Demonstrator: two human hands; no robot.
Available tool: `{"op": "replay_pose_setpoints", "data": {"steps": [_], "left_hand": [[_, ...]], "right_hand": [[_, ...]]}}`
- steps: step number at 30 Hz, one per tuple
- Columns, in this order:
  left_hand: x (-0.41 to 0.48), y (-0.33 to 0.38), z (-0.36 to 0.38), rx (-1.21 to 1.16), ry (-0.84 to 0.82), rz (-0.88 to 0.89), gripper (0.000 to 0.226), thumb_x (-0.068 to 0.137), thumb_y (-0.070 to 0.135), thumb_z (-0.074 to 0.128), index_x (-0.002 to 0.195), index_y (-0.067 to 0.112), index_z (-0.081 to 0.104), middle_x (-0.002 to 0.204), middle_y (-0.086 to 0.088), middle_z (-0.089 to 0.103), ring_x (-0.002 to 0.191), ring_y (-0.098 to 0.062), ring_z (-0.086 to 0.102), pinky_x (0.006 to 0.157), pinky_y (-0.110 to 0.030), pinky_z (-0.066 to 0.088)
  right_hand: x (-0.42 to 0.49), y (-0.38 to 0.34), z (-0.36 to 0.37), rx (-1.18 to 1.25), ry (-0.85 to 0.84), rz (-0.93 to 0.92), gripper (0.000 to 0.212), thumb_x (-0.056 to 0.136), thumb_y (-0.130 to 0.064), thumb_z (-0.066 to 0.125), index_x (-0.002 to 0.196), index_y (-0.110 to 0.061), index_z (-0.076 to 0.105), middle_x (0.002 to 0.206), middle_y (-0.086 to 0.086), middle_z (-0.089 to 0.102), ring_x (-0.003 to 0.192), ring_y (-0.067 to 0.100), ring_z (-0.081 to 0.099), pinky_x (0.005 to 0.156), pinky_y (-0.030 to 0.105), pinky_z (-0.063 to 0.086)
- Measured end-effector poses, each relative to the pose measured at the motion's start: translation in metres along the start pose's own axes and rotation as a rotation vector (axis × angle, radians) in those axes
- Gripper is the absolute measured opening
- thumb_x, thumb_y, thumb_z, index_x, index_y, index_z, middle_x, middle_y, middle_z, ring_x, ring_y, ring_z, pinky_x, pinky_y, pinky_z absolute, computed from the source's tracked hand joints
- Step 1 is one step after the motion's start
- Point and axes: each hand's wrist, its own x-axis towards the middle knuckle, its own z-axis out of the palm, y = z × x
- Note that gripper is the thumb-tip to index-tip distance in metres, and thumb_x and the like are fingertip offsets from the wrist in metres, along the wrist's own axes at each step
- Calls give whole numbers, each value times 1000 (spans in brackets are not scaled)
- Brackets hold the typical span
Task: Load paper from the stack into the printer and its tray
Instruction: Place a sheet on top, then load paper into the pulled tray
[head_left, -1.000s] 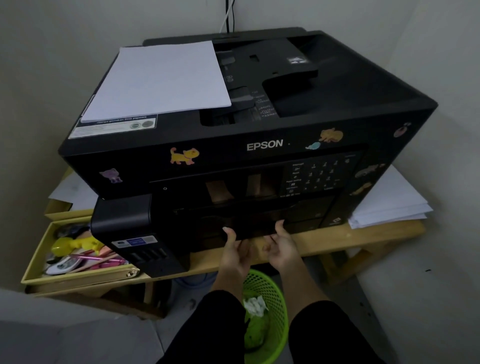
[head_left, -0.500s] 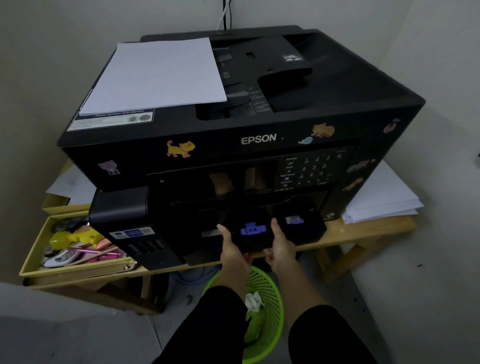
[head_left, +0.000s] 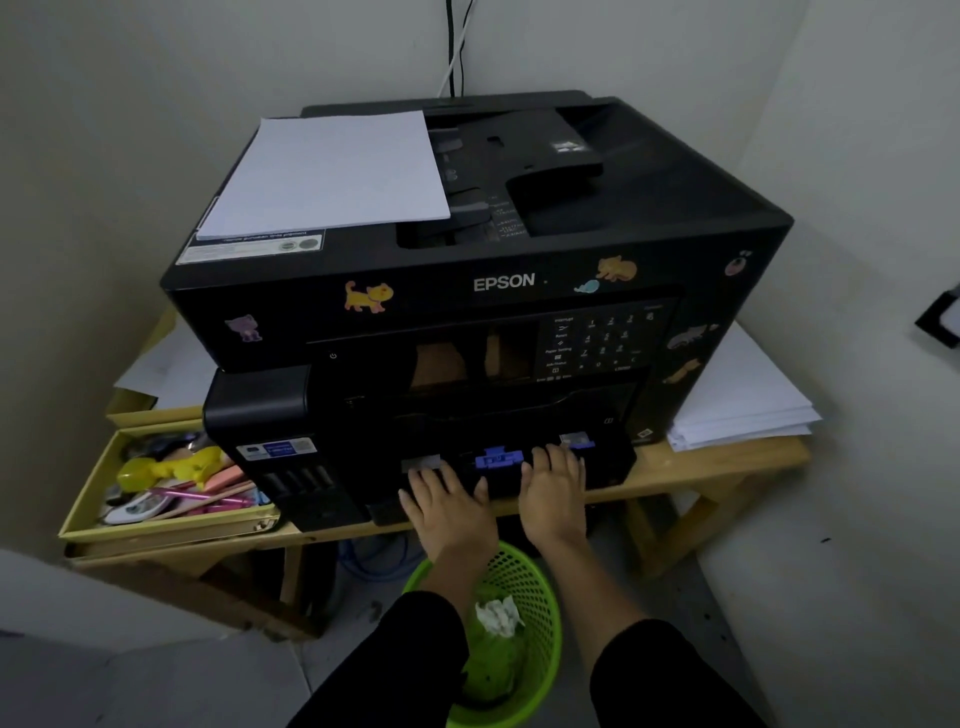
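A black Epson printer (head_left: 509, 283) stands on a wooden table (head_left: 722, 462). Its paper tray (head_left: 610, 467) sticks out partway at the bottom front, with a blue guide (head_left: 496, 460) showing inside. My left hand (head_left: 449, 506) lies palm down on the tray's front left, fingers spread. My right hand (head_left: 553, 491) lies flat beside it, fingertips just right of the blue guide. White paper (head_left: 327, 176) rests on the printer's top left. A paper stack (head_left: 743, 400) lies on the table to the printer's right.
A green mesh waste basket (head_left: 540, 587) with crumpled paper stands on the floor under my arms. A yellow box (head_left: 156, 527) of pens and small items sits at the table's left. Walls close in behind and on the right. Cables run up the back wall.
The tray has slid out from the printer's front. My hands have moved from gripping its front edge to lying flat on top of it.
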Motion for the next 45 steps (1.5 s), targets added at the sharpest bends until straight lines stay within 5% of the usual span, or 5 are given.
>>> {"op": "replay_pose_setpoints", "data": {"steps": [5,13,20,34,45], "left_hand": [[6,-15,3,127,-36,131,62,101,47,16,154,20,0,162,-7,-2,150,-24,-6,122,-40,-2],[-11,-14,-3,270,-80,133,63,100,28,42,152,11,9,157,-17,15,146,-34,13,120,-48,12],[-21,-8,-13,305,-191,166,53,92,15,56,140,9,35,138,-14,45,130,-35,40,106,-45,40],[-64,-1,-19,491,-358,304,59,80,1,68,135,2,45,141,-17,37,129,-36,44,101,-50,46],[-80,0,-29,484,-401,395,61,80,12,73,134,0,47,139,-14,46,126,-26,51,100,-30,45]], "right_hand": [[-1,16,-4,-133,-155,-117,50,104,-32,21,149,-12,25,156,6,25,148,21,13,123,37,5],[-28,28,-18,-175,-230,-179,66,96,-55,30,147,-13,29,152,5,29,144,21,20,121,43,0],[-37,39,-37,-157,-314,-228,66,83,-64,50,128,-15,49,127,2,47,126,23,40,113,38,26],[-68,59,-52,-139,-414,-260,64,58,-70,71,92,-19,51,92,-5,41,102,19,46,83,31,36],[-76,60,-61,-161,-538,-286,67,55,-65,77,87,-13,49,90,-1,44,90,19,45,73,29,37]]}}
